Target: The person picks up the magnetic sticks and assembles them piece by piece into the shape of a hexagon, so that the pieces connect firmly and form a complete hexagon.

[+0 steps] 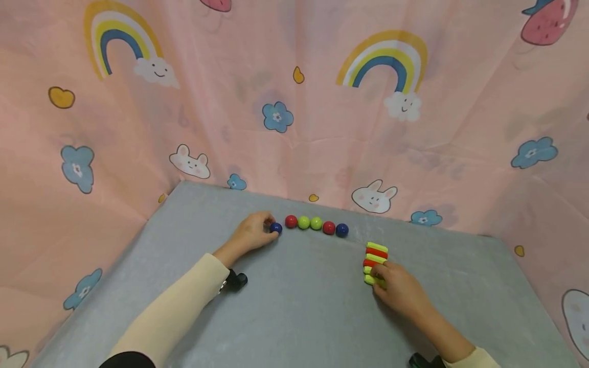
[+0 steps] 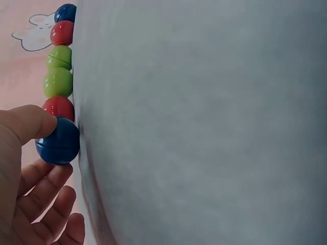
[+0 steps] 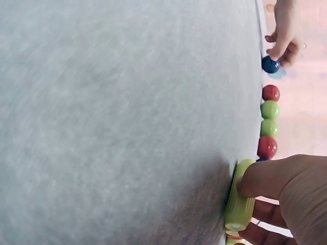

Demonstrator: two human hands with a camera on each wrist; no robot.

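My left hand pinches a glossy blue ball between thumb and fingers at the left end of a row of balls. A small gap separates it from a red ball. Rightward follow a green ball, a second green ball, a second red ball and another blue ball. Over on the right, my right hand pinches a ridged yellow-green cylinder at the near end of a column. Behind it lie alternating red and yellow-green cylinders, among them a red one.
A grey cloth covers the table. Pink printed fabric hangs behind and along both sides, close beyond the ball row. A black wrist device sits at the left cuff, and a similar dark device shows at the right one.
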